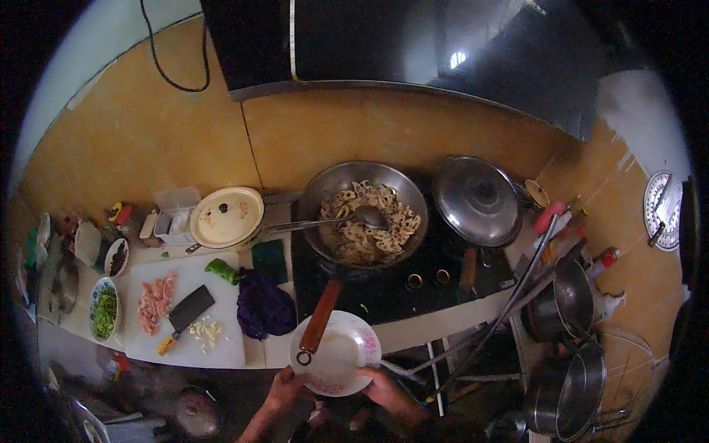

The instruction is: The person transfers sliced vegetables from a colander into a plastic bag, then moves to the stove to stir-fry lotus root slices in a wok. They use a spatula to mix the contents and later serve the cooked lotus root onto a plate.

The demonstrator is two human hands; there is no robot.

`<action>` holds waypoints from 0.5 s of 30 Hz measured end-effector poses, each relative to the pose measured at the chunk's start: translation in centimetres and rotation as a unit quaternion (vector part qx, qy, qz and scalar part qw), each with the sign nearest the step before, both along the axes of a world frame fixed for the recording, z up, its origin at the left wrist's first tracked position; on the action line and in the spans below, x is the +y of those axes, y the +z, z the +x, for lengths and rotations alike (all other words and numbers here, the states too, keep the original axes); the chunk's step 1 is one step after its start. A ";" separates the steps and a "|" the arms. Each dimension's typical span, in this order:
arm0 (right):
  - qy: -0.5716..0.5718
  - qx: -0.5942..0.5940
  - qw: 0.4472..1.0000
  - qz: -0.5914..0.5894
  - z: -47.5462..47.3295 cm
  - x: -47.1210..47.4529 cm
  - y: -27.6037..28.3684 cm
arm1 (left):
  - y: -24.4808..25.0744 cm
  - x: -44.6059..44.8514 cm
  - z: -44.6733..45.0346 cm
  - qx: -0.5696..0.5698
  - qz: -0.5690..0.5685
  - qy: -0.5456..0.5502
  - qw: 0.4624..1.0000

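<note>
My left hand (pixel 287 385) and my right hand (pixel 383 386) grip opposite sides of the near rim of a white plate (pixel 337 360) with pink floral decoration. The plate is at the counter's front edge, with no food visible on it. Above its left part, in this view, reaches the wooden handle (pixel 323 315) of a metal wok (pixel 311 194). Sliced lotus root (pixel 400 238) lies in the wok, browned in places. A metal ladle (pixel 370 217) rests among the slices, its long handle pointing left over the rim.
Left of the stove, a white cutting board (pixel 227 302) bears raw meat pieces (pixel 155 302), a cleaver (pixel 191 307), chopped garlic (pixel 205 332) and a green pepper (pixel 222 270). A domed lid (pixel 476 199) stands right of the wok. Several dark pans (pixel 573 299) crowd the right side.
</note>
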State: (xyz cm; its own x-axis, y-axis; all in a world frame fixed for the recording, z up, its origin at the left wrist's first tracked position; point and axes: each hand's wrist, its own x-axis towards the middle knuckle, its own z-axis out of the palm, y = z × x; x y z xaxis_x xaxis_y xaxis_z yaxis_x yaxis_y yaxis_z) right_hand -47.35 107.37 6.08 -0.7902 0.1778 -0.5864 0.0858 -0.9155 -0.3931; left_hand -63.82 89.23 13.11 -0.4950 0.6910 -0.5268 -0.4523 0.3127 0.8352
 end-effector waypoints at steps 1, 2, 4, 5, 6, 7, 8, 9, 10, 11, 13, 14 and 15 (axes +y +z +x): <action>-0.016 0.009 1.000 0.004 1.3 0.2 -0.5 | 0.0 0.1 0.0 -0.027 -0.009 -0.031 0.999; -0.030 0.019 0.999 0.010 2.7 0.6 -0.9 | 0.2 0.2 -0.3 -0.054 -0.018 -0.060 0.997; -0.005 0.038 0.982 0.185 6.1 2.1 -1.2 | 1.8 0.2 -2.7 0.174 -0.068 -0.091 0.978; 0.033 0.047 0.936 0.347 8.3 3.2 -1.1 | 3.0 0.4 -4.1 0.408 -0.131 -0.092 0.899; 0.068 0.056 0.862 0.500 10.3 4.2 -1.0 | 4.4 1.1 -5.5 0.473 -0.165 0.030 0.865; 0.099 0.062 0.761 0.638 11.6 5.0 -1.0 | 6.1 2.4 -7.2 0.521 -0.104 0.100 0.841; 0.028 0.017 0.880 0.474 12.7 5.3 -1.3 | 7.9 3.8 -8.8 0.618 -0.088 0.125 0.771; -0.043 -0.027 0.956 0.288 13.9 5.7 -1.5 | 9.9 5.4 -10.6 0.751 -0.094 0.106 0.645; -0.104 -0.025 0.990 0.089 15.0 6.3 -1.9 | 11.4 7.8 -12.1 0.794 -0.099 0.088 0.593; -0.068 -0.051 0.963 0.256 16.0 6.9 -2.2 | 12.4 10.1 -13.3 0.837 -0.103 0.086 0.531; 0.022 -0.053 0.836 0.546 18.1 7.1 -2.4 | 12.9 14.0 -15.3 0.835 -0.178 0.007 0.520; -0.025 -0.039 0.870 0.491 18.7 7.0 -2.3 | 12.3 15.3 -16.1 0.850 -0.194 -0.014 0.489; -0.071 -0.058 0.903 0.419 19.0 6.8 -1.8 | 11.4 16.2 -16.9 0.832 -0.207 -0.052 0.512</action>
State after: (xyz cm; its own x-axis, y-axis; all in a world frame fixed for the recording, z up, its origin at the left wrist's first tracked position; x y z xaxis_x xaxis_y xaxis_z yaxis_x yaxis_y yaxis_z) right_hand -28.31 114.20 4.25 -0.6663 0.6930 -0.2752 0.0754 -0.3046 -0.9495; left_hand -80.73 105.39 24.56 -0.4677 0.7591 0.4527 0.8154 0.5683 -0.1105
